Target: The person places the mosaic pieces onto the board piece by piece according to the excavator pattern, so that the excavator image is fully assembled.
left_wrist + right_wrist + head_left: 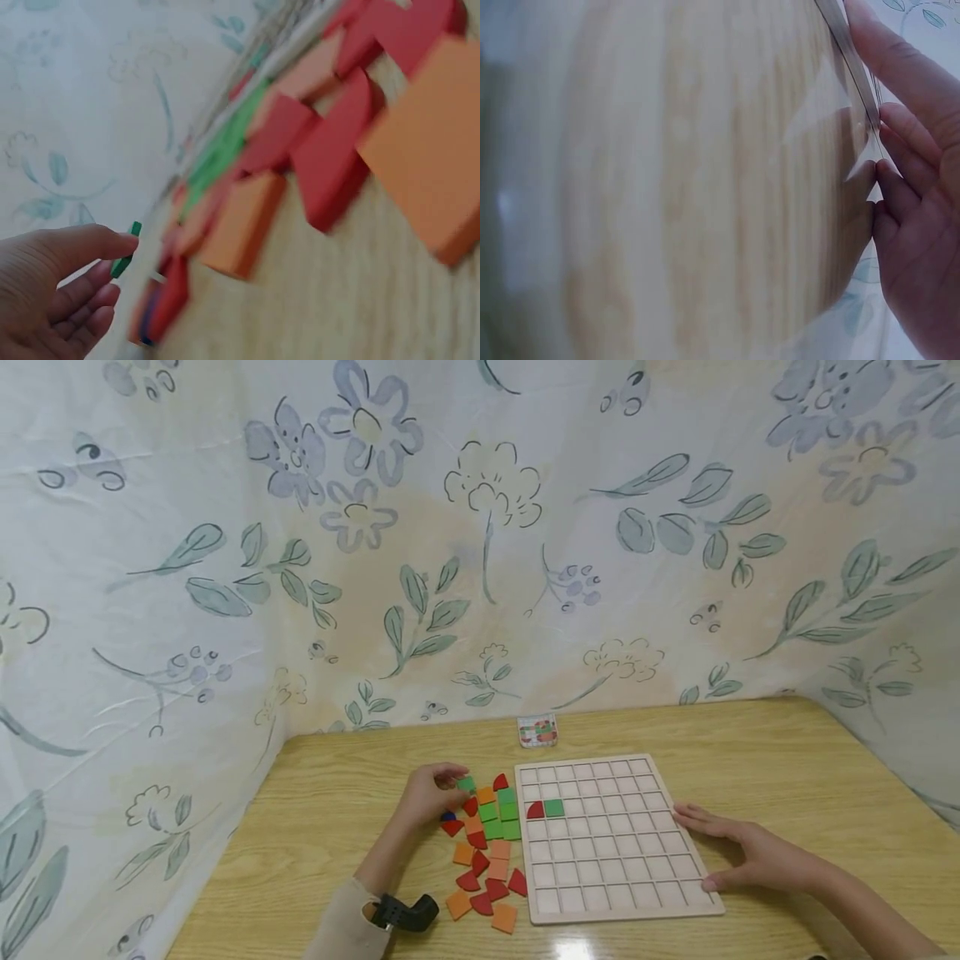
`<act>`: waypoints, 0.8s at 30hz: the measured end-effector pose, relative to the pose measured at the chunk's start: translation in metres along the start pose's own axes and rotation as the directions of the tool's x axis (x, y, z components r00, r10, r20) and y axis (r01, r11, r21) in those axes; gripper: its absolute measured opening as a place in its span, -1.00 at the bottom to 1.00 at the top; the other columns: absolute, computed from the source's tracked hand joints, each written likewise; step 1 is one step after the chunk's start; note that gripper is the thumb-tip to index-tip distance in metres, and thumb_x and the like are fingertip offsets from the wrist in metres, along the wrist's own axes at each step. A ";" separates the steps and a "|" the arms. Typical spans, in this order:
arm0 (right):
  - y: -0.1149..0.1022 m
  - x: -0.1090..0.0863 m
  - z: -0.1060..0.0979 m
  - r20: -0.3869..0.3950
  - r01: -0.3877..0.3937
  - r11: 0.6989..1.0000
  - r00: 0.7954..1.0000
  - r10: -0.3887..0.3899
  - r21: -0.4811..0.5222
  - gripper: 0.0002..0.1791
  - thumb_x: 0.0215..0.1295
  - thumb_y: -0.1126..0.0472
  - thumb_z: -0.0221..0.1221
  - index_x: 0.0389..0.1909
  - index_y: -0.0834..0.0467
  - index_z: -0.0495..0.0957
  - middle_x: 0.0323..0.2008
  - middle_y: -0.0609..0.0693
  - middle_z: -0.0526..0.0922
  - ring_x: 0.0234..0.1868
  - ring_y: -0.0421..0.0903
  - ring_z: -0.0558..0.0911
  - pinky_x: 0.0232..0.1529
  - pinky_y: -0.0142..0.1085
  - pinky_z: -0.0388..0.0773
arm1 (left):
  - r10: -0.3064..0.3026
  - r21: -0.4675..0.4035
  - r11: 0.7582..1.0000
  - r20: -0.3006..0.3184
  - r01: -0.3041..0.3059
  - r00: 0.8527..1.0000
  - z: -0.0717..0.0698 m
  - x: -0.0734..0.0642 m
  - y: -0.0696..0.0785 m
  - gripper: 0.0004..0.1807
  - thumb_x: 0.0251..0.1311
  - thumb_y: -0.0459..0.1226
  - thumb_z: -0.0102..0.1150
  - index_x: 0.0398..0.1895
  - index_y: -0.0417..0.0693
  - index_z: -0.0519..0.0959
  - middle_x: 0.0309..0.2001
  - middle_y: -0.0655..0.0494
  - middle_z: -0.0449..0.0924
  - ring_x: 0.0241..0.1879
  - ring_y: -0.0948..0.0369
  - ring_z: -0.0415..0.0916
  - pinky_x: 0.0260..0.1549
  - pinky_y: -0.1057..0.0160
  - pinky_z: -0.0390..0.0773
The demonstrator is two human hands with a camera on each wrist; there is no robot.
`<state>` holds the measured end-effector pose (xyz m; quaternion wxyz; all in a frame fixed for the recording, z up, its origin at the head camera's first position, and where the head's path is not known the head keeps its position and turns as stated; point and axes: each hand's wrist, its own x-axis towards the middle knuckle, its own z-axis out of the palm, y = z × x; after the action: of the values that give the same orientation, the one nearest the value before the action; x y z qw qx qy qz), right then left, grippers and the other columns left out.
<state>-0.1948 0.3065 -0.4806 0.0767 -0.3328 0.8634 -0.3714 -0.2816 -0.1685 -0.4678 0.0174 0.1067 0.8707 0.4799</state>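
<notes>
In the head view my left hand [429, 795] pinches a green square tile [467, 784] at the far end of a loose group of tiles. The left wrist view shows this green tile [127, 251] edge-on between thumb and finger. My right hand [742, 850] touches the right edge of a pale wooden grid board [613, 850], thumb and fingers spread. In the right wrist view, the fingers [907, 135] lie along the board's edge [849, 60]. A red quarter-circle tile [535, 810] and a green square tile [554, 808] sit side by side in the board's third row.
Left of the board lie several loose tiles: green squares [509, 811], orange squares [504, 918], red quarter-circles [497, 890] and a partly hidden blue piece [448, 817]. A small pattern card [537, 731] lies behind the board. Floral cloth [480, 568] borders the wooden table [300, 827].
</notes>
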 end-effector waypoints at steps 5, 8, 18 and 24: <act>-0.001 0.000 0.001 0.000 0.009 1.000 1.000 -0.009 0.011 -0.13 0.02 0.03 0.31 0.34 0.20 0.19 0.40 0.01 0.07 0.26 -0.68 -0.11 0.05 -0.84 -0.16 | 0.036 -0.005 0.999 -0.023 -0.036 0.999 -0.007 -0.006 0.015 -0.68 -0.10 -0.31 0.39 -0.19 -0.11 0.65 -0.24 0.06 0.66 -0.28 0.18 0.51 -0.29 0.29 0.50; -0.002 0.000 0.001 -0.013 -0.004 1.000 1.000 0.004 0.012 -0.13 -0.01 0.01 0.32 0.33 0.18 0.21 0.40 0.01 0.08 0.25 -0.69 -0.09 0.05 -0.84 -0.15 | 0.038 0.005 0.999 -0.032 -0.038 0.999 -0.009 -0.009 0.023 -0.71 -0.09 -0.30 0.39 -0.21 -0.08 0.66 -0.26 0.09 0.66 -0.29 0.20 0.51 -0.30 0.30 0.50; -0.002 0.004 0.001 -0.092 0.054 0.985 0.993 -0.070 -0.166 -0.11 -0.16 -0.12 0.35 0.25 0.16 0.35 0.32 -0.03 0.27 0.23 -0.66 -0.04 0.09 -0.82 -0.18 | -0.014 -0.015 1.000 0.044 0.015 0.999 0.005 -0.020 0.033 -0.69 -0.07 -0.19 0.40 -0.19 -0.02 0.66 -0.25 0.12 0.65 -0.30 0.23 0.47 -0.36 0.33 0.50; -0.003 0.005 0.000 -0.102 0.033 0.984 0.993 -0.051 -0.176 -0.11 -0.20 -0.15 0.36 0.22 0.13 0.38 0.30 -0.06 0.30 0.21 -0.67 -0.04 0.07 -0.83 -0.19 | 0.022 -0.048 0.999 0.097 -0.017 0.995 0.019 -0.026 0.036 -0.65 -0.08 -0.20 0.40 -0.16 -0.08 0.65 -0.24 0.06 0.65 -0.33 0.19 0.47 -0.39 0.35 0.49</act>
<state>-0.1966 0.3015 -0.4779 -0.0066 -0.3361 0.8882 -0.3132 -0.2471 -0.1390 -0.4494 0.0577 0.1379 0.8562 0.4945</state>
